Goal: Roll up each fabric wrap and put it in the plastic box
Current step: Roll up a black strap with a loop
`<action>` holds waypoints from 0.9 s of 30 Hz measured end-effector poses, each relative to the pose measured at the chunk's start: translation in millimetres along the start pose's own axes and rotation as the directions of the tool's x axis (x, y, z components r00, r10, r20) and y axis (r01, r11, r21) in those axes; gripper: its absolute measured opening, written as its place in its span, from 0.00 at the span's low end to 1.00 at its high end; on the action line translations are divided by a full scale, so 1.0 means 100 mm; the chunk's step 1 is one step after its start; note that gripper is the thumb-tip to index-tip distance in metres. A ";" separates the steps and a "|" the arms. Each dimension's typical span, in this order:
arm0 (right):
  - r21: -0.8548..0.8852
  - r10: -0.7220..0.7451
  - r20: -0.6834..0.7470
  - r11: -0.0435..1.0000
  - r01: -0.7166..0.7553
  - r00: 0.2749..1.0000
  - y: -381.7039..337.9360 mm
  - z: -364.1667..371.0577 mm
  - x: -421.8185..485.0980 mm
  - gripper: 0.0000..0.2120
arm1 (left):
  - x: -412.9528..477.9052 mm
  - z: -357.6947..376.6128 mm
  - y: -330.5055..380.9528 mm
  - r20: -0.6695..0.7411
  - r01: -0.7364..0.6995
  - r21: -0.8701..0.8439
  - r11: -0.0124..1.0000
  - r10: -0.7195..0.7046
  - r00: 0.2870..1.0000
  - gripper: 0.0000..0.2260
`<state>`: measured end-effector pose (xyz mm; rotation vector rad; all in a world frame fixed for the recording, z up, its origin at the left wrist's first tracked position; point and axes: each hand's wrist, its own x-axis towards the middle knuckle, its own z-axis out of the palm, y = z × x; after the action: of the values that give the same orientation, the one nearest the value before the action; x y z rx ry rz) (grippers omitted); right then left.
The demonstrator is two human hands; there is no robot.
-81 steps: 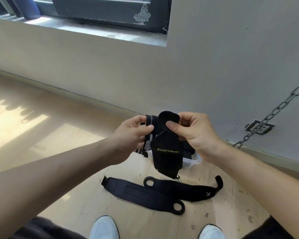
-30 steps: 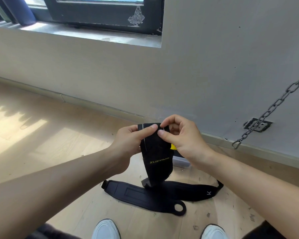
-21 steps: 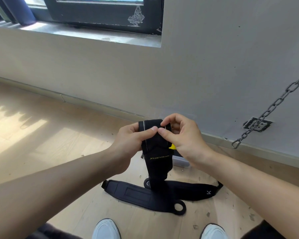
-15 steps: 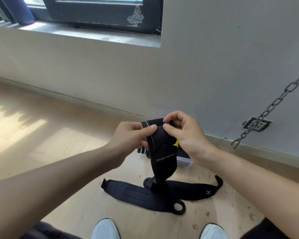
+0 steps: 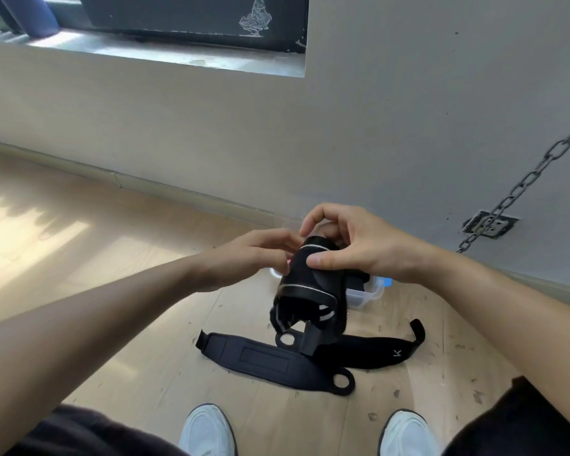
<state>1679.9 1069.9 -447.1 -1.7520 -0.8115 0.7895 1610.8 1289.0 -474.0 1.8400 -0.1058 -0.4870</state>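
The left hand [image 5: 254,258] and right hand [image 5: 359,248] held a half-rolled black wrap [image 5: 310,284] in the air between them.
The right thumb pressed the roll's front and its fingers curled over the top. The left fingers pinched its left side, and the loose tail hung down. Behind it a clear plastic box [image 5: 366,296] sat on the wooden floor [image 5: 112,258]; nearer the white shoes [image 5: 208,429], a padded wrap [image 5: 264,357] and a K-marked wrap [image 5: 375,352] lay flat, overlapping.

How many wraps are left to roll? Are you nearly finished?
Not quite. Dark fabric already sits in the plastic box, probably finished wraps. The left hand and right hand grip one half-rolled black wrap. Two lie flat on the floor, unrolled: the near wrap and the K-marked wrap.
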 end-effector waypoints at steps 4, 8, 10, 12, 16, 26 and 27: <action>-0.085 0.073 -0.008 0.994 -0.073 0.997 0.02 -0.12 0.00 0.15 | -0.01 -0.08 -0.03 0.023 0.037 0.043 0.998 -0.038 0.999 0.08; -0.190 0.117 -0.061 0.973 -0.127 0.991 0.04 -0.28 0.00 0.11 | -0.05 -0.25 -0.04 0.078 0.121 0.240 0.963 -0.144 0.987 0.09; -0.223 0.150 -0.085 0.961 -0.166 0.985 0.03 -0.36 0.00 0.09 | -0.08 -0.34 -0.04 0.075 0.136 0.265 0.955 -0.161 0.984 0.10; -0.281 0.183 -0.111 0.937 -0.208 0.977 0.05 -0.43 0.00 0.09 | -0.11 -0.42 -0.02 0.030 0.128 0.257 0.958 -0.140 0.990 0.11; -0.352 0.233 -0.123 0.899 -0.262 0.965 0.10 -0.45 -0.02 0.11 | -0.12 -0.48 0.00 -0.112 0.061 0.144 0.988 -0.045 0.993 0.18; -0.101 0.067 0.009 0.993 -0.066 0.998 0.08 -0.03 0.10 0.09 | -0.08 -0.13 0.19 -0.006 -0.108 -0.005 0.994 0.108 0.994 0.06; -0.100 0.063 0.013 0.993 -0.061 0.998 0.08 -0.03 0.10 0.05 | -0.09 -0.12 0.21 0.002 -0.108 -0.002 0.994 0.108 0.994 0.07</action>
<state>1689.2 1074.4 -455.7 -1.8695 -0.8225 0.8173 1610.7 1296.3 -449.3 1.8211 -0.2048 -0.4128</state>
